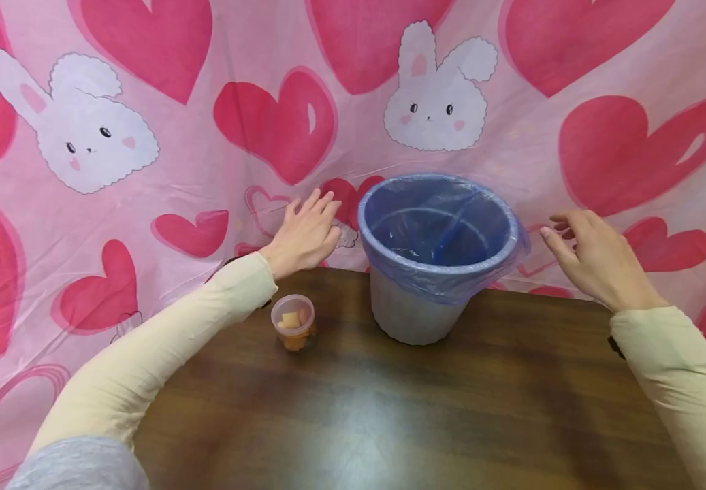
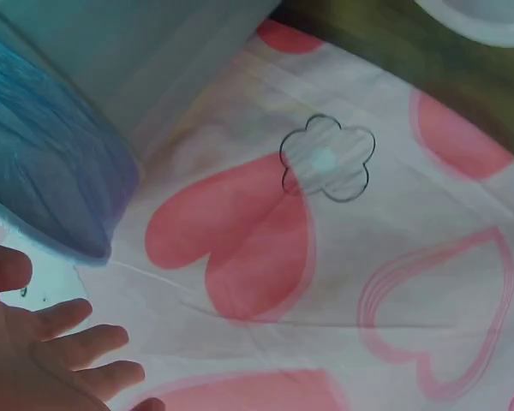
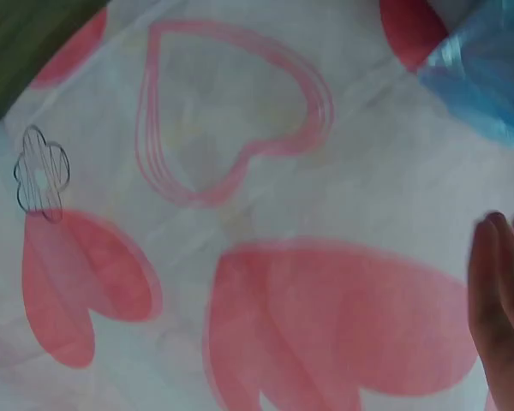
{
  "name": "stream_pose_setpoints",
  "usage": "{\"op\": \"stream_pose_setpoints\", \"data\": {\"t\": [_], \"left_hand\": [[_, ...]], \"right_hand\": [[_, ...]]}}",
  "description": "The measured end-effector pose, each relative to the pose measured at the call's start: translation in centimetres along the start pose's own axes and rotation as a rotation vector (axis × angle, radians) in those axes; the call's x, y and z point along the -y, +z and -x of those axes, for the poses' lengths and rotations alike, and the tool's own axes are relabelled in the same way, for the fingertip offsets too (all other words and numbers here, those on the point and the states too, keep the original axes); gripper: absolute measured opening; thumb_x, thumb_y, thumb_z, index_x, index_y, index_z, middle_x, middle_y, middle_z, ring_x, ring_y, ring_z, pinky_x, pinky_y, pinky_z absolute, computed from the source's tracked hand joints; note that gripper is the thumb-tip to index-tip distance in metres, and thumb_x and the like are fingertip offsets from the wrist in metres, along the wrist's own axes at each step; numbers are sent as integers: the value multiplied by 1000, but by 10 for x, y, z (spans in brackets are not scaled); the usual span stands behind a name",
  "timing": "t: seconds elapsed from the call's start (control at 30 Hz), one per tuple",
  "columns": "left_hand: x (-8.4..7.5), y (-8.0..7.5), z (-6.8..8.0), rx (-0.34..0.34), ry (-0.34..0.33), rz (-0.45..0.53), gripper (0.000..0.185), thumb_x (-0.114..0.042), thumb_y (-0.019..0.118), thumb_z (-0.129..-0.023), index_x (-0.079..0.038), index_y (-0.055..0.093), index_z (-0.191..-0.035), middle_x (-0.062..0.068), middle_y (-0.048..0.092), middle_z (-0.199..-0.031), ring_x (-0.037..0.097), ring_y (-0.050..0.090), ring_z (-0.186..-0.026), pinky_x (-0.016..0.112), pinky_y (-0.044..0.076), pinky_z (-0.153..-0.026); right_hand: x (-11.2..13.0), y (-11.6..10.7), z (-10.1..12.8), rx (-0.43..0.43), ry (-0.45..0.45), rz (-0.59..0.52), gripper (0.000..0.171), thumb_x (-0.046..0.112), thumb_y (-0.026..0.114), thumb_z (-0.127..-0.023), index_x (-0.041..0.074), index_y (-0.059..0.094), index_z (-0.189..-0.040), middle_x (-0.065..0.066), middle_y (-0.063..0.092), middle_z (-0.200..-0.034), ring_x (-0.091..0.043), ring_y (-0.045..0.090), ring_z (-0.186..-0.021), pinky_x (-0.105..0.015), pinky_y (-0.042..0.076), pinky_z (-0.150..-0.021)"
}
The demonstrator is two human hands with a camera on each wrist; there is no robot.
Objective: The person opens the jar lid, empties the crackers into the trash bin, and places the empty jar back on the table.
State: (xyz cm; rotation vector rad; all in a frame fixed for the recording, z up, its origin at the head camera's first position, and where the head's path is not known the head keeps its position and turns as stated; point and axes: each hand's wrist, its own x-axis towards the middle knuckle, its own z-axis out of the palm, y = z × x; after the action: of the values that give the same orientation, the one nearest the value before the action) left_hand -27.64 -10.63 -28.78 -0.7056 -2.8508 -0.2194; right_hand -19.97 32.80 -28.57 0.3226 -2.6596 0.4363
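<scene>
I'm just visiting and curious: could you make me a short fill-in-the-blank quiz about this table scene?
1. The bin is lined with a ____ plastic bag.
2. The small clear cup of orange pieces stands nearer the ____ hand.
3. The right hand holds ____.
Missing words: blue; left; nothing

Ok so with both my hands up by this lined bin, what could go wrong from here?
The small cup of orange pieces stands lidless right under the left forearm; lowering that arm could tip it over. The blue liner is only loosely draped over the bin, with slack bunched toward the right hand, so a snagged finger might pull it off the rim. The left hand is close to the bin, which stands near the table's back edge and may be pushed off.
</scene>
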Motion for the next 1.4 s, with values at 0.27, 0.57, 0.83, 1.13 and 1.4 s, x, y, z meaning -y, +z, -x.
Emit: {"op": "stream_pose_setpoints", "data": {"t": [0.27,0.57,0.83,1.13,1.4], "left_hand": [[0,8,5,-53,-7,288,36,-25,46,-95,-7,59,-123,9,62,-126,26,53,-120,49,34,-100],[5,27,19,-32,-76,595,23,-23,52,-97,-10,72,-99,6,72,-99,20,62,-90,37,50,-84],[11,49,32,91,-170,849,28,-15,49,-99,1,71,-103,18,72,-105,26,69,-101,32,54,-82],[27,66,52,95,-146,707,17,-11,59,-93,-2,71,-100,11,73,-93,24,67,-94,30,50,-80],[47,73,63,124,-180,546,19,-19,58,-93,-7,71,-101,9,71,-103,25,62,-103,45,49,-92]], "right_hand": [[5,25,24,-344,-139,43,17,16,58,-90,0,63,-89,-17,63,-76,-33,59,-67,-53,46,-61],[12,56,42,-601,-309,47,35,31,50,-88,6,58,-65,-5,53,-50,-21,45,-39,-36,31,-39],[25,89,63,-605,-403,3,40,31,47,-93,11,51,-58,6,37,-48,-6,31,-42,-26,26,-38],[46,128,78,-572,-470,-110,44,28,48,-94,15,39,-53,13,25,-52,3,19,-49,-15,15,-44],[62,159,86,-531,-476,-191,45,28,48,-95,16,37,-52,13,25,-52,3,20,-50,-12,14,-46]]}}
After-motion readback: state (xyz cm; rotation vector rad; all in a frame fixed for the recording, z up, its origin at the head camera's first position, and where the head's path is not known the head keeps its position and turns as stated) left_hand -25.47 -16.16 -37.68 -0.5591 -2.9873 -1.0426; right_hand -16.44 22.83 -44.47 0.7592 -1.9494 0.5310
